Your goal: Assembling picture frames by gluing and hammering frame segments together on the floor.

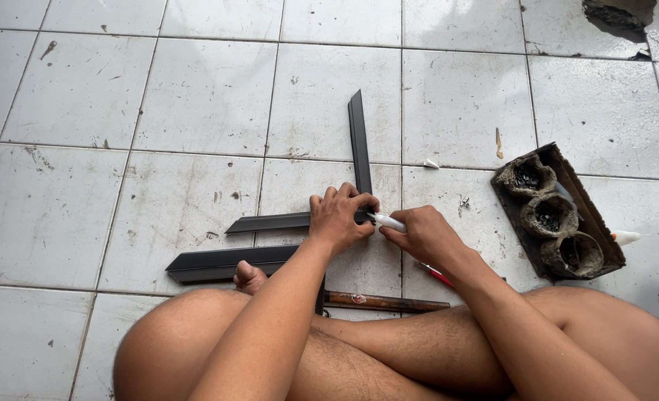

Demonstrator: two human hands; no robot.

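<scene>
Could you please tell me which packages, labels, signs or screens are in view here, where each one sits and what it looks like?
Cardboard tray: on the tiled floor to the right of the right hand; brown, worn, oblong, holding three round grimy cups with dark small parts inside.
White tube: pinched in the right hand, tip at the joint of the black strips under the left hand; small, slim.
Label: small pale patch on the brown rod by the legs.
No signs or screens.

Left hand (pixel 338 217) lay palm-down, fingers curled and pressing. Right hand (pixel 424 232) sat just beside it, fingers pinched closed. Both forearms reached forward over the crossed bare legs (pixel 329 349).
</scene>
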